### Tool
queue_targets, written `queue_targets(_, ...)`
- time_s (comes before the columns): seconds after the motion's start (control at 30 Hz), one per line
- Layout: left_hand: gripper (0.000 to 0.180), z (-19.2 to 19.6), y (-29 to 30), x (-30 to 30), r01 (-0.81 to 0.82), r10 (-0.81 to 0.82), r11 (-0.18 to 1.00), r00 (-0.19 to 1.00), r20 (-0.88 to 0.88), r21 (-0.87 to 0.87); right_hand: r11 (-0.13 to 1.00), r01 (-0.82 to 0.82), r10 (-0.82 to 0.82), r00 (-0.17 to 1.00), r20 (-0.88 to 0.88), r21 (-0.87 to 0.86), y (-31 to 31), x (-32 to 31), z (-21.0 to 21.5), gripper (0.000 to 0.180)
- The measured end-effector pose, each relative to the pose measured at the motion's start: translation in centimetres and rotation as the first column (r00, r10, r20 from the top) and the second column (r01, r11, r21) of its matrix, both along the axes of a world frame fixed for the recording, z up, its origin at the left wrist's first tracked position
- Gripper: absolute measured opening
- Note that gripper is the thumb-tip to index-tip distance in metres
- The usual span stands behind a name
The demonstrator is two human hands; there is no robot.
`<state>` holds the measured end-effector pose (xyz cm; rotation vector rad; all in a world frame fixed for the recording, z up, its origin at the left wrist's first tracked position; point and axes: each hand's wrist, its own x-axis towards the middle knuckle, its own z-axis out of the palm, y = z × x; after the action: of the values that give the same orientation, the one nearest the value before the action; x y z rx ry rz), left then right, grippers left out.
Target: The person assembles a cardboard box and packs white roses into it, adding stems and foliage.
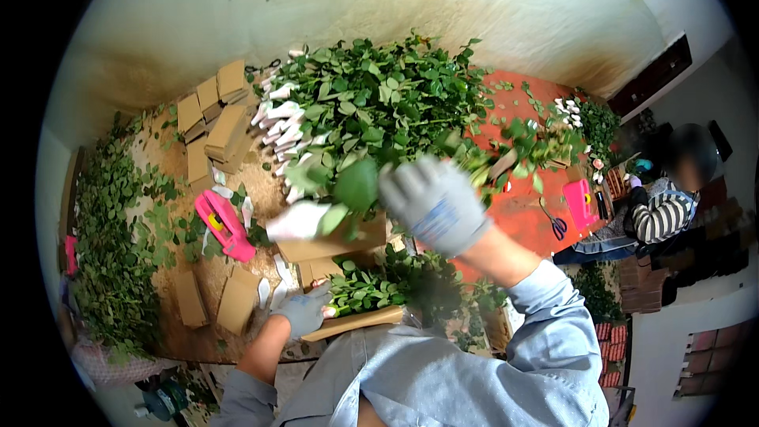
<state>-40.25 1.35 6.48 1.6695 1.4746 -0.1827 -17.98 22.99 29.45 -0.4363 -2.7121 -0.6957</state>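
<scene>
Right hand (433, 204) lifts stem (348, 190) (grip closed).

Even, diffuse light across scene; source not visible, possibly overhead. Pale wall (490, 0) bright but not blown out. Shadows soft and short beneath leafy stems (379, 99) and cardboard pieces (213, 122). No strong glare. Strong fisheye distortion: straight edges bow toward rim, black vignette fills corners. Raised right hand (433, 204) in grey glove softened by motion blur; leaf beside it likewise smeared. Left hand (304, 312) sharper. Person at right edge (668, 202) small, dim, indistinct. Colours saturated at centre.
</scene>
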Motion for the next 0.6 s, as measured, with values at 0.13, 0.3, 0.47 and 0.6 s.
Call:
queue_targets(0.13,0.052,-2.4,-0.4,-0.5,0.033,-0.033,0.999,0.999,-0.008,0.004,0.993,-0.102,0.102,0.995,0.003,-0.053,-1.7,-2.1,-3.2,0.015)
queue_targets(0.3,0.050,0.0,0.3,0.0,0.126,-0.123,0.991,0.990,-0.070,0.039,0.998,-0.048,0.049,0.998,-0.026,0.041,0.3,-4.2,0.1,0.022)
queue_targets(0.47,0.039,-0.7,-1.0,-0.5,0.038,-0.034,0.986,0.999,-0.027,0.160,0.972,-0.184,0.217,0.939,-0.268,0.144,7.7,-11.4,7.0,0.016)
queue_targets(0.6,0.049,1.2,0.6,0.1,-0.066,0.064,0.995,0.997,-0.037,-0.068,0.985,0.084,-0.119,0.965,-0.235,-0.153,19.8,-18.0,8.5,0.028)
